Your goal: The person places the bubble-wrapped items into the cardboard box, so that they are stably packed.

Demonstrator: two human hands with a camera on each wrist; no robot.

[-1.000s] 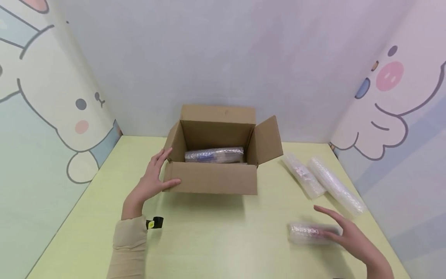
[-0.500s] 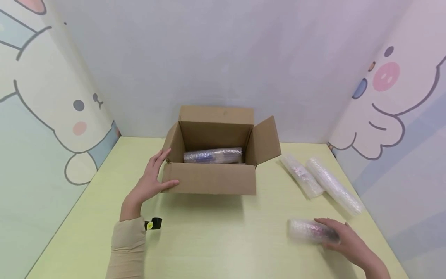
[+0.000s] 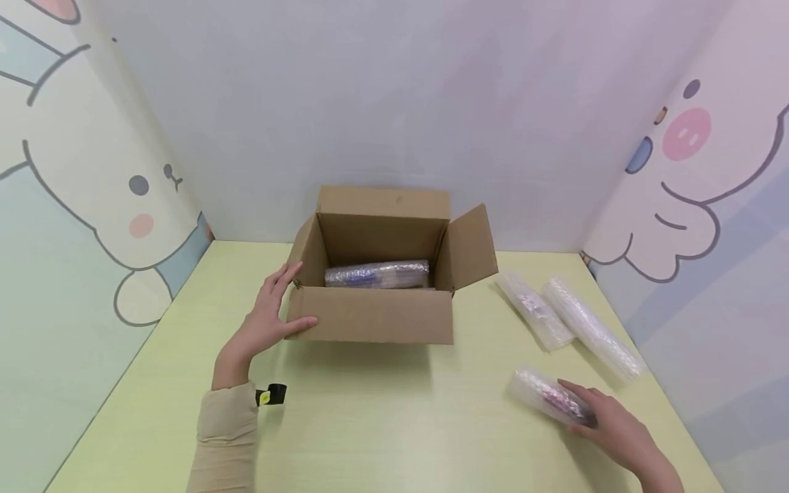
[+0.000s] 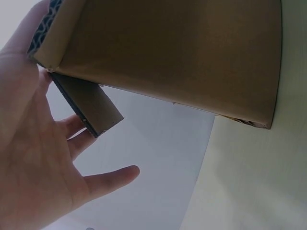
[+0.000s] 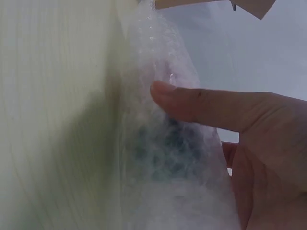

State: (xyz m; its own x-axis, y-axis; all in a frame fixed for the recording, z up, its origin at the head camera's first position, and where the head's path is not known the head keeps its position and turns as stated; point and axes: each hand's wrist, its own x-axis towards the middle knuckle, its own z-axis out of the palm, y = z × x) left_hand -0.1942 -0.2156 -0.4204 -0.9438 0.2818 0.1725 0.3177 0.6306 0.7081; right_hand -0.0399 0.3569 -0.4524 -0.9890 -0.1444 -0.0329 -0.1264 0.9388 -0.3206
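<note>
My right hand (image 3: 616,428) grips a small bubble-wrapped package (image 3: 550,396) by its right end, low at the right of the table. In the right wrist view the thumb presses along the cloudy wrap (image 5: 163,191), and pink and dark green show through; the other fingers are mostly hidden behind it. My left hand (image 3: 264,325) rests with spread fingers on the left front corner of an open cardboard box (image 3: 372,315), its thumb on the front flap. Inside the box lies another bubble-wrapped package (image 3: 379,274) with some blue showing; what lies beneath it is mostly hidden.
Two more bubble-wrapped packages, a shorter one (image 3: 535,311) and a longer one (image 3: 592,329), lie side by side right of the box. The right flap (image 3: 471,248) sticks outward. Cartoon-printed walls enclose the pale yellow-green table (image 3: 370,424) at the back and sides.
My right hand has closed on the small package, whose far end has swung toward the back so that it lies at a slant. My left hand and the box have stayed in place.
</note>
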